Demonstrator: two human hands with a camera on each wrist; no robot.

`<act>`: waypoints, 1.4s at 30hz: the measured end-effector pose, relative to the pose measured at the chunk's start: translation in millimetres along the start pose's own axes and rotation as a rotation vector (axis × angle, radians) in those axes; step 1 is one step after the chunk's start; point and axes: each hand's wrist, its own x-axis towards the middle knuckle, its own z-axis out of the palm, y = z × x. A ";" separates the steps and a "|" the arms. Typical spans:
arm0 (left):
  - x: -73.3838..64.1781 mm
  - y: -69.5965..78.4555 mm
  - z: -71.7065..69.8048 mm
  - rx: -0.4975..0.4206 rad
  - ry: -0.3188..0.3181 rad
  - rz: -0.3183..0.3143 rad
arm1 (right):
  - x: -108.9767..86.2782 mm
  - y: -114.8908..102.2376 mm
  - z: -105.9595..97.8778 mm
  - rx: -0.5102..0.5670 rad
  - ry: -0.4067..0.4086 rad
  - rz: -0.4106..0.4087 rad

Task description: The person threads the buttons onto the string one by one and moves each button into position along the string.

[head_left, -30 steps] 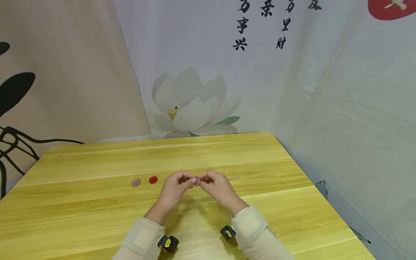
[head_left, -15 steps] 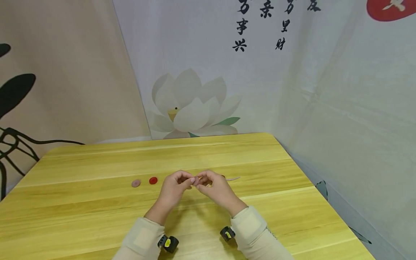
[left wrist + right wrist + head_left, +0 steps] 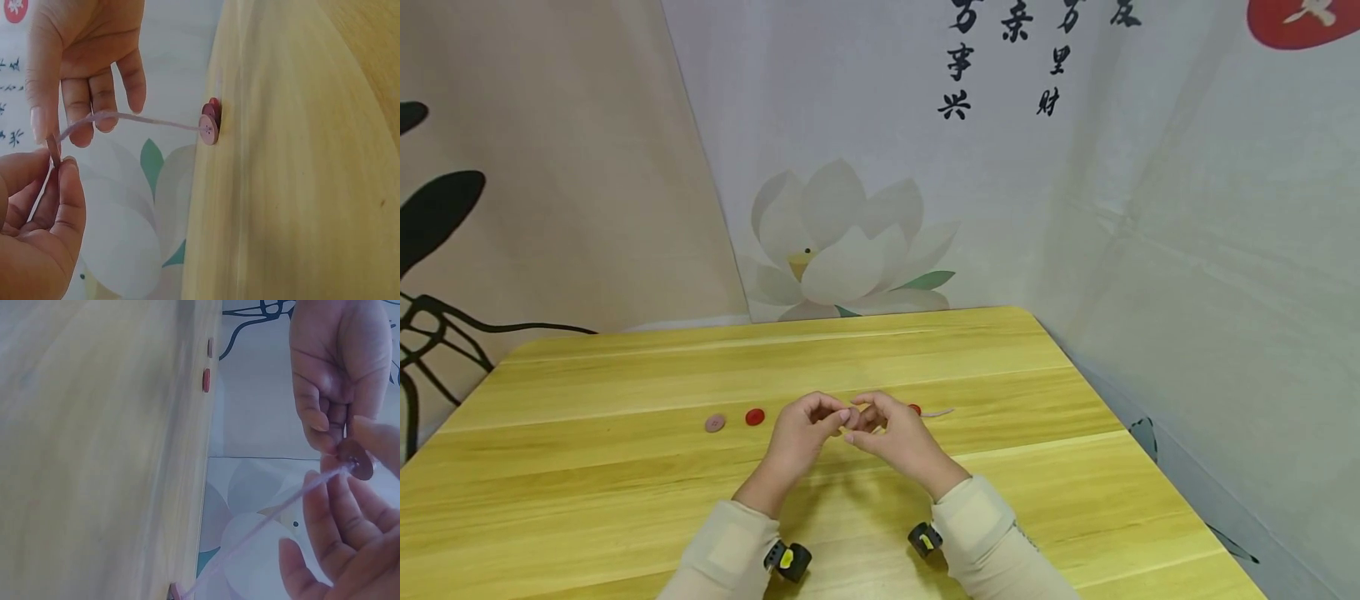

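Note:
My left hand point(image 3: 801, 442) pinches a dusty-pink button point(image 3: 355, 460) between thumb and finger above the table. A pale pink thread point(image 3: 150, 120) runs from this button down to a pink button point(image 3: 209, 129) on the table, with darker red ones behind it. My right hand point(image 3: 901, 437) is beside the held button, its thumb and forefinger spread apart around it. In the left wrist view one right fingertip point(image 3: 39, 122) lies at the button's edge; whether it presses there is unclear. The other right fingers are loose near the thread.
A loose pink button point(image 3: 715, 423) and a red button point(image 3: 755, 417) lie on the wooden table point(image 3: 625, 500) left of my hands. Right of them shows another red button point(image 3: 914, 409) with a thread end point(image 3: 938, 413). A printed cloth point(image 3: 850, 125) hangs behind the table.
My right thumb and forefinger have parted from the button they pinched. The right hand has shifted slightly, uncovering a red button behind it. My left hand keeps its hold.

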 end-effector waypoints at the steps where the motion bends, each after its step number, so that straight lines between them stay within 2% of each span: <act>1: 0.3 -0.6 0.1 0.012 -0.001 0.006 | 0.1 0.1 0.1 -0.002 0.001 -0.002; 11: 3.0 -3.6 1.3 0.064 -0.014 0.033 | -0.8 -0.3 -1.7 -0.050 0.009 -0.031; 18: 4.7 -2.7 0.8 0.058 -0.018 0.016 | 0.4 0.5 -3.8 -0.051 0.001 -0.026; 28: 3.3 -1.5 -1.1 0.115 -0.006 0.021 | 5.5 2.5 -6.3 -0.080 -0.004 0.009; 34: 2.8 -0.3 -3.3 0.089 0.009 0.006 | 10.5 4.8 -10.1 -0.115 -0.001 0.037; 42: 1.1 -0.3 -4.4 0.043 0.021 0.010 | 13.9 7.2 -14.7 -0.101 -0.017 0.064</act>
